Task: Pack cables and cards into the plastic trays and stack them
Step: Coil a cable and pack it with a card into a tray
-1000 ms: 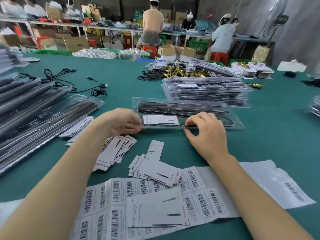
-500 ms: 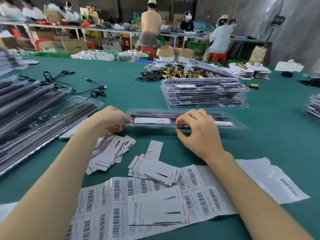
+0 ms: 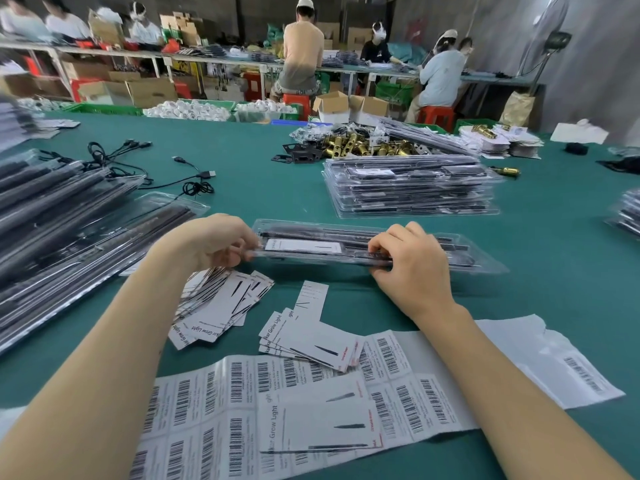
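A long clear plastic tray (image 3: pixel 485 259) holding black strips and a white card (image 3: pixel 303 245) is held just above the green table in front of me. My left hand (image 3: pixel 211 242) grips its left end. My right hand (image 3: pixel 407 268) pinches its near edge at the middle, thumb under and fingers over. A stack of packed trays (image 3: pixel 412 188) stands behind it. Loose white cards (image 3: pixel 221 306) and a second fan of cards (image 3: pixel 311 337) lie below the tray. Black cables (image 3: pixel 194 181) lie at the back left.
A slanted pile of trays (image 3: pixel 69 233) fills the left side. Barcode label sheets (image 3: pixel 277 410) lie under my forearms. Brass fittings (image 3: pixel 360 145) and black brackets sit behind the stack. More trays (image 3: pixel 627 216) at the right edge. People work at benches beyond.
The tray has come up off the table and tilted flatter toward me. My left hand now grips its left end and my right hand has closed round the near edge.
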